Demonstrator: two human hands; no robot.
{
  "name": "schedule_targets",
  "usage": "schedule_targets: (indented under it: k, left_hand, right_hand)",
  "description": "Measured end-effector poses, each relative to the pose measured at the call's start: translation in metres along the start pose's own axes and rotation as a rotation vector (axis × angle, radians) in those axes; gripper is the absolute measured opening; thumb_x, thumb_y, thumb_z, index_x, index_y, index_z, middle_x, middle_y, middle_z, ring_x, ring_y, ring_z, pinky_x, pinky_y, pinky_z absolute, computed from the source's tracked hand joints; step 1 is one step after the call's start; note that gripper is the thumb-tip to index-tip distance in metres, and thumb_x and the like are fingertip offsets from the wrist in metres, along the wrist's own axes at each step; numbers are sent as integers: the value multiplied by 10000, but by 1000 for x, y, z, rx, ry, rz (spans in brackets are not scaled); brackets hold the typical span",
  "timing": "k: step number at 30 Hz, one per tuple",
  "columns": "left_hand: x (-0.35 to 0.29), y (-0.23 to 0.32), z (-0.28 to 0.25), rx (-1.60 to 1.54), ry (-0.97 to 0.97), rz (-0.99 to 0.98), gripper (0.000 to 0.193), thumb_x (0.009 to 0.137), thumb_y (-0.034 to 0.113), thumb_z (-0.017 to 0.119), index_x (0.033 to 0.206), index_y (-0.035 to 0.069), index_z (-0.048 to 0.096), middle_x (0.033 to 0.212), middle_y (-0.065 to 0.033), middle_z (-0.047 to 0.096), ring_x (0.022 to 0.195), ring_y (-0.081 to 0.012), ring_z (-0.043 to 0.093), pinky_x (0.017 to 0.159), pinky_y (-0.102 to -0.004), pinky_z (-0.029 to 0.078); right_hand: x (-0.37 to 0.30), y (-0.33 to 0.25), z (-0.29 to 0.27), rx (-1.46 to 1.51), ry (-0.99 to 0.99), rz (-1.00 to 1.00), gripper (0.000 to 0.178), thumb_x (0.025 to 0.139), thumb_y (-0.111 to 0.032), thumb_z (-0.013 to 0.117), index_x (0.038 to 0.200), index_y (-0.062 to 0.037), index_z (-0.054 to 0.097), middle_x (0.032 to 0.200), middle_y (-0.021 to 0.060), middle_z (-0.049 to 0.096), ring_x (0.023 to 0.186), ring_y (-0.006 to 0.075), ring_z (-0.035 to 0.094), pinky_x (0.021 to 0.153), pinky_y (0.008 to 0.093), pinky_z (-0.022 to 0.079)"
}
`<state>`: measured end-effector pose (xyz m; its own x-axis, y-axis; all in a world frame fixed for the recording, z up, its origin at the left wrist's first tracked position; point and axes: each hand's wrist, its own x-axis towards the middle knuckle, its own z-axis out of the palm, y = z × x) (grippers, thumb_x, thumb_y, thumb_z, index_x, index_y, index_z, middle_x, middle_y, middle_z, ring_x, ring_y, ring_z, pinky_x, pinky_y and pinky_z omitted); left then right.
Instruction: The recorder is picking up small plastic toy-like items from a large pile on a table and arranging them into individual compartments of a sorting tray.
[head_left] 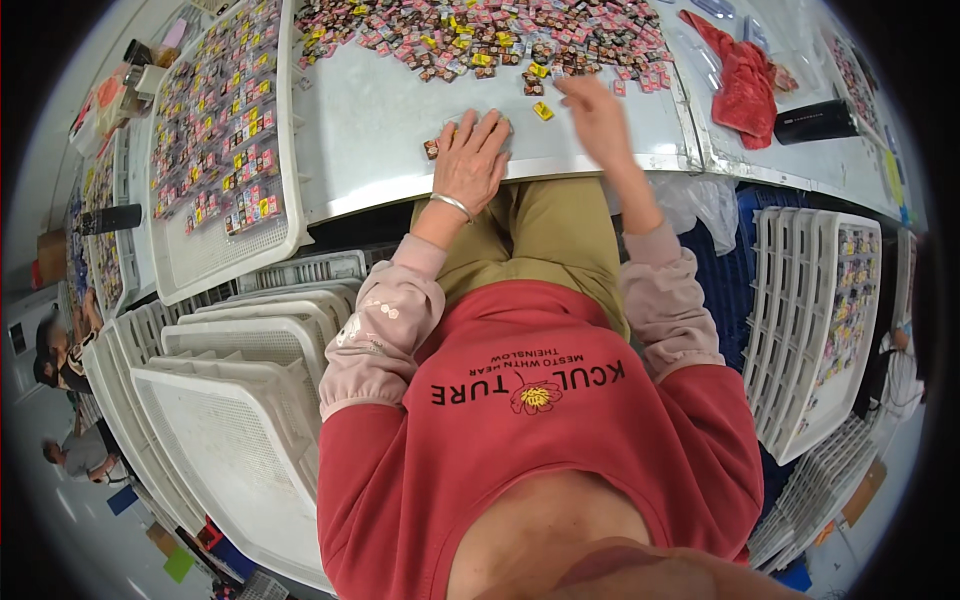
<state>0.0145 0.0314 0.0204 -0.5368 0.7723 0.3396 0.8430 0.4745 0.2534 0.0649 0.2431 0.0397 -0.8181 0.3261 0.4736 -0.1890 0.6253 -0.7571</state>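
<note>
My left hand [472, 150] lies palm down on the table near its front edge, fingers stretched out. It covers most of a small clear tray, with one brown piece [432, 149] showing beside the fingers. My right hand [597, 112] hovers at the near edge of a big heap of small pink, brown and yellow pieces [500, 40], like little wrapped sweets or tiny boxes. Motion blurs its fingers, so whether they hold anything is unclear. Between both hands a single yellow piece [543, 111] lies on the metal tabletop [370, 130].
On the left, a large white mesh tray [180, 262] carries rows of filled clear trays. Stacked white trays [215, 400] stand low at my left, and more [800, 330] at my right. A red cloth [742, 90] and a black cylinder [815, 122] lie on the right-hand table.
</note>
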Motion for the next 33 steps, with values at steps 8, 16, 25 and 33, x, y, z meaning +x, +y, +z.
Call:
schedule_targets:
  k: [8,16,25,33]
  left_hand:
    - [2,11,8,30,-12,-44,497,866,294,524,1307,88,423,1383,-85,393,1289,-296,336,1046,-510,218]
    - [-7,-33,-27,-528,430,-299,332,895,142,472,1197,27,550,1241,-161,537,1210,-320,446,1018,-376,331]
    - [-28,-43,-32,-242,446,-242,213,764,49,610,976,44,639,1020,-91,616,973,-282,540,835,-371,405]
    - [-26,-30,-15,-173,297,-38,281,730,63,645,1010,61,624,1057,-86,579,1003,-288,513,858,-385,397]
  right_hand:
    - [-13,10,5,-243,-168,178,188,783,-115,643,956,-41,658,820,105,609,683,215,599,623,308,487]
    - [-5,19,16,-169,-174,208,144,753,-103,674,880,-56,626,762,87,614,642,236,609,559,339,484]
    - [36,-19,51,369,-467,261,214,790,-50,621,1000,-11,627,749,57,610,696,134,593,636,260,486]
    - [71,-25,102,-56,-720,-289,145,669,-30,657,797,-1,596,787,118,608,737,236,608,645,313,474]
